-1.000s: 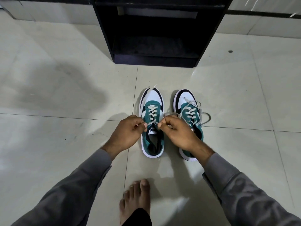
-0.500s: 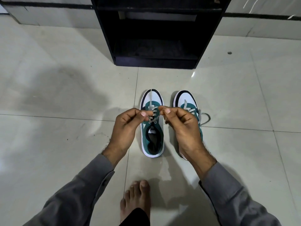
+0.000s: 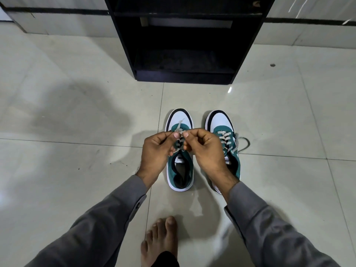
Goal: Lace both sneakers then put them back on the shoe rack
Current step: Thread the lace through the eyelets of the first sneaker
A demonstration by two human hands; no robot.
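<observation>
Two hands work close together above the left sneaker (image 3: 180,151): left hand (image 3: 156,151) and right hand (image 3: 206,151) both pinch its lace (image 3: 180,130). If one pinch slips, the knot may loosen. The teal-and-white right sneaker (image 3: 224,135) stands just beside on the floor, before the shoe rack (image 3: 185,41).

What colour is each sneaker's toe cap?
White toe cap, edged in black, seen in the head view.

The tongue label (image 3: 181,157) of the left sneaker (image 3: 180,170) carries small dark lettering, too small to read.
</observation>
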